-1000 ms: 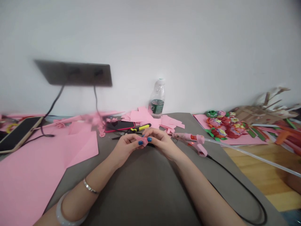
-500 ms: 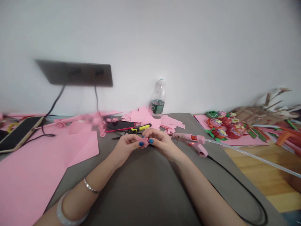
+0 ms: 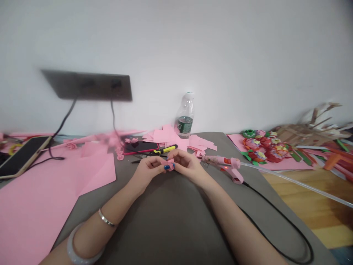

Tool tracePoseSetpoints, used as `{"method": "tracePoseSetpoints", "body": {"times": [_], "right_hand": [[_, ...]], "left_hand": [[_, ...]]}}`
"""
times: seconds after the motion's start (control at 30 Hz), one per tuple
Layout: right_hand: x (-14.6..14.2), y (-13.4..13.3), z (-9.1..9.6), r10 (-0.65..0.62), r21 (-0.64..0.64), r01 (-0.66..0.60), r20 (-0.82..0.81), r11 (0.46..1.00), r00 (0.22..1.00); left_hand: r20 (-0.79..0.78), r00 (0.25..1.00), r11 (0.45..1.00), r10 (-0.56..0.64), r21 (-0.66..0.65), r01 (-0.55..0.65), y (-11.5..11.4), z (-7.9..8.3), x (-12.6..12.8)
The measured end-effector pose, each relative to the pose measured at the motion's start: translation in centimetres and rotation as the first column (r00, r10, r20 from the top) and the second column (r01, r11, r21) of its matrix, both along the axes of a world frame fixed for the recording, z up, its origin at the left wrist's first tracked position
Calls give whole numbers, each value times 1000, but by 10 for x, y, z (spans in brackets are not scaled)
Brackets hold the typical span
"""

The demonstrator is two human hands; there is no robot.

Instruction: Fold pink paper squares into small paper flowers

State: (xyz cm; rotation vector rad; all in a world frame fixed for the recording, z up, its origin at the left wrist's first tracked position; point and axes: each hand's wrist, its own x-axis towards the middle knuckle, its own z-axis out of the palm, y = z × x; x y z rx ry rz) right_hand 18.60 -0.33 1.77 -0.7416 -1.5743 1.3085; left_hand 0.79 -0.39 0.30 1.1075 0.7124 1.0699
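A small folded piece of pink paper (image 3: 170,162) is pinched between both hands above the grey mat (image 3: 165,217). My left hand (image 3: 146,173) grips its left side between thumb and fingers. On the other side, my right hand (image 3: 190,167) is closed on the same paper, and its thumb tip is partly hidden behind the folds. Just beyond the hands lie pliers with yellow-and-black handles (image 3: 167,149) and a phone with a pink edge (image 3: 142,147). A pink glue gun (image 3: 223,163) with a clear glue stick rests right of my right hand.
Cut pink paper pieces (image 3: 162,136) surround a plastic bottle (image 3: 185,119) by the wall. Large pink sheets (image 3: 35,206) and another phone (image 3: 24,154) lie left. Paper flowers (image 3: 264,145) sit at right. The glue gun's black cable (image 3: 292,224) loops near my right forearm.
The folds of the pink paper have shifted and now stand up more between the fingers. My right thumb has turned, its blue nail now less visible. Both hands stay in nearly the same place.
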Motion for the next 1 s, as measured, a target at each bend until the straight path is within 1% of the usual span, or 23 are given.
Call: {"method": "tracePoseSetpoints", "body": {"times": [0.07, 0.17, 0.3, 0.4, 0.5, 0.63, 0.73, 0.83, 1.0], "right_hand": [[-1, 1, -2, -40, 18, 40, 12, 999, 999], [-3, 2, -5, -93, 44, 93, 14, 995, 996], [-7, 1, -5, -127, 78, 125, 21, 989, 992], [-8, 1, -5, -108, 47, 108, 5, 993, 994], [-9, 1, -6, -94, -5, 93, -24, 996, 995], [-8, 1, -6, -111, -11, 111, -16, 994, 994], [-8, 1, -6, -95, -25, 95, 13, 995, 995], [-7, 1, -5, -75, -48, 77, 26, 996, 997], [-6, 1, -4, -24, -73, 25, 15, 997, 1000]], "left_hand": [[-27, 998, 998, 59, 7, -59, 1, -2, 1], [-24, 991, 992, 129, 8, -129, 1, -4, 2], [-4, 989, 989, 149, 11, -149, 1, -4, 2], [2, 986, 986, 166, 21, -166, 1, -4, 2], [1, 987, 986, 163, 16, -163, 0, -5, 2], [-16, 985, 985, 174, 11, -174, 0, -4, 2], [-12, 984, 983, 180, 19, -180, 0, -2, 2], [13, 987, 987, 162, 21, -162, -1, 0, 2], [-19, 993, 992, 117, 45, -116, -1, 0, 3]]}}
